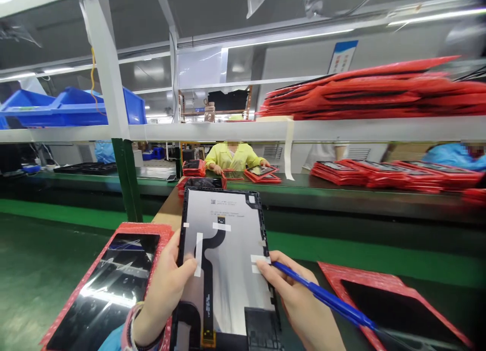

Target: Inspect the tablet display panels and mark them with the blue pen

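A tablet screen assembly [235, 275] is held up in front of me, its silver back with a black ribbon cable [208, 295] and white tape strips facing me. My left hand [167, 285] grips its left edge, thumb on the back by a tape strip. At the right edge, my right hand [299, 300] has its thumb on another piece of white tape [260, 260]. A blue pen-like tool [322, 295] with a cord at its rear end also sits in the right hand; its tip is hidden at the screen's edge.
Glossy black screens lie on red bubble bags at left [110, 285] and right [402, 310]. A white shelf beam [212, 132] crosses ahead, bearing red bags [364, 98] and blue bins [72, 108]. Beyond, a person in yellow [233, 156] handles screens near stacked red-bagged screens [395, 174].
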`<state>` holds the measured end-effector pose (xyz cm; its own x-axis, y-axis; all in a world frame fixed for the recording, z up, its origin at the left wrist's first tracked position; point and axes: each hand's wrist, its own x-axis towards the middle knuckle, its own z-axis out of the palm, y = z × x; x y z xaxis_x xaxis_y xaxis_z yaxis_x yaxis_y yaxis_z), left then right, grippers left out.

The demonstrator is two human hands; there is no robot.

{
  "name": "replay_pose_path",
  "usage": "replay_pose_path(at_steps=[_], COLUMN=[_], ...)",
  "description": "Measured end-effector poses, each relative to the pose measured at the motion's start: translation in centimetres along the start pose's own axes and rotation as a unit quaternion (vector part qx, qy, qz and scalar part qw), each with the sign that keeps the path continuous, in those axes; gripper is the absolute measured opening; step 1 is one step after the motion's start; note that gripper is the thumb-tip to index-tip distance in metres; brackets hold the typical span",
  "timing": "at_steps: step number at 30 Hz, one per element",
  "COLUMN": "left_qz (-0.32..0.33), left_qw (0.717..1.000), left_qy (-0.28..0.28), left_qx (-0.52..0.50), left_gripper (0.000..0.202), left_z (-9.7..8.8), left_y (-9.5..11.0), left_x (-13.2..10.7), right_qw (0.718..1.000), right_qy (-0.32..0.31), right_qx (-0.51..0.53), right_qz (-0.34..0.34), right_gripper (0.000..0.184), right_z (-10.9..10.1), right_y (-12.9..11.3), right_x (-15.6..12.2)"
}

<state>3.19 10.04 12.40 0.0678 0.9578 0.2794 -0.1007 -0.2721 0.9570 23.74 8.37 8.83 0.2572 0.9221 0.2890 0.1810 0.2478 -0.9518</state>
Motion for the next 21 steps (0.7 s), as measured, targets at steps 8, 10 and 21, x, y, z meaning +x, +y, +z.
replay_pose_path(at_steps=[8, 10, 21], left_qz=[0.029, 0.068, 0.492], left_qw=[0.999, 0.995, 0.703], left_qy=[0.000, 0.020, -0.254], left_qx=[0.028, 0.076, 0.447], left_gripper=[0.052, 0.044, 0.048], left_z=[0.0, -0.2, -0.4], left_y=[-1.3, -1.7, -0.9], left_x=[-0.7, -1.1, 0.0], right_qw=[0.997, 0.990, 0.924], right_qy=[0.003, 0.005, -0.125], right_qx=[0.049, 0.123, 0.343], right_qz=[0.058, 0.065, 0.112], right_gripper=[0.036, 0.046, 0.055], right_z=[-0.4, -0.8, -1.2], right_y=[0.8, 1.1, -0.4], right_x=[0.6, 0.7, -1.6])
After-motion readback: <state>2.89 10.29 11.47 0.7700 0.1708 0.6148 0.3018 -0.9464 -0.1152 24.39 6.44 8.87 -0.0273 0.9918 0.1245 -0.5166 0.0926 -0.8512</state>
